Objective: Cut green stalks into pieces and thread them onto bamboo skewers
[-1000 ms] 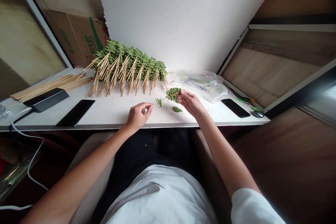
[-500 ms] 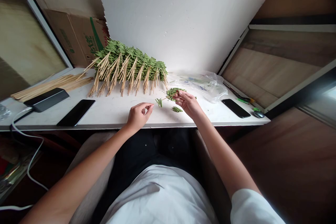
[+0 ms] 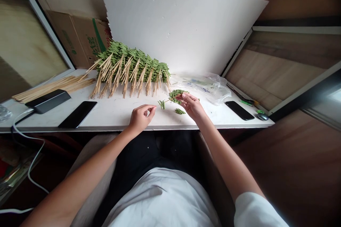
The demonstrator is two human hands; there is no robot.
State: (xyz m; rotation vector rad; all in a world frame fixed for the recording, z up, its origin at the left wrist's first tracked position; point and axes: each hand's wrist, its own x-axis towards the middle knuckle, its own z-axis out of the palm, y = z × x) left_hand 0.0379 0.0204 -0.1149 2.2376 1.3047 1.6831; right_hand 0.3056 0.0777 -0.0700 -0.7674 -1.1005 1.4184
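My right hand (image 3: 192, 105) pinches a thin wooden skewer (image 3: 167, 100), which slants down to the left from my fingers. A few short cut green bean pieces (image 3: 161, 105) sit across its left end. Just left of those pieces, my left hand (image 3: 142, 116) is closed with thumb and forefinger together; whatever is between the fingertips is too small to make out. Behind my right fingers lies a loose heap of cut green beans (image 3: 175, 94), partly hidden by the hand. Nearer me rests a small cluster of bean pieces (image 3: 180, 111) on the white table (image 3: 122, 113).
A large stack of filled bean skewers (image 3: 133, 60) leans at the back left. Bare skewers (image 3: 53, 87) lie beside a black stand (image 3: 49, 100) and a phone (image 3: 77, 114). On the right are a clear plastic bag (image 3: 213, 87), another phone (image 3: 239, 110) and a mouse (image 3: 262, 116).
Both hands keep almost the same place and grip. The view shifts very slightly; the skewer and bean pieces look the same.
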